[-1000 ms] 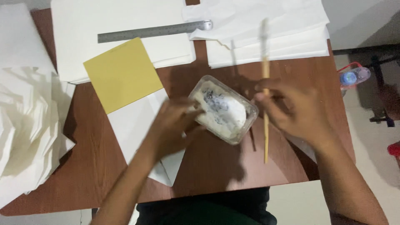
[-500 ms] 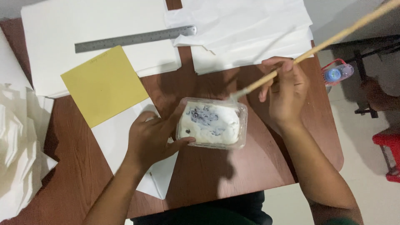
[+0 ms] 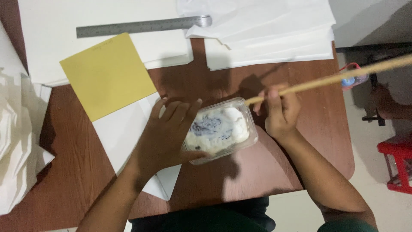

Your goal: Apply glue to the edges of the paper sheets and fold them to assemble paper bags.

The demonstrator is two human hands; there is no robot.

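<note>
A clear plastic tub (image 3: 250, 118) of white paste with dark streaks sits on the brown table (image 3: 240, 180). My left hand (image 3: 165, 137) rests against the tub's left side and steadies it. My right hand (image 3: 281, 111) grips a long thin wooden stick (image 3: 339, 78) near its lower end. The stick slants up to the right, and its tip lies at the tub's upper right rim.
A yellow paper square (image 3: 107, 75) lies left of the tub on white sheets (image 3: 124, 133). A steel ruler (image 3: 141, 26) lies at the back on more white paper (image 3: 266, 34). Crumpled white paper (image 3: 17, 137) is at the left edge. A red stool (image 3: 397, 165) stands on the floor at right.
The stick has swung from upright to slanting up and to the right, its tip now at the tub's rim. My left hand stays on the tub.
</note>
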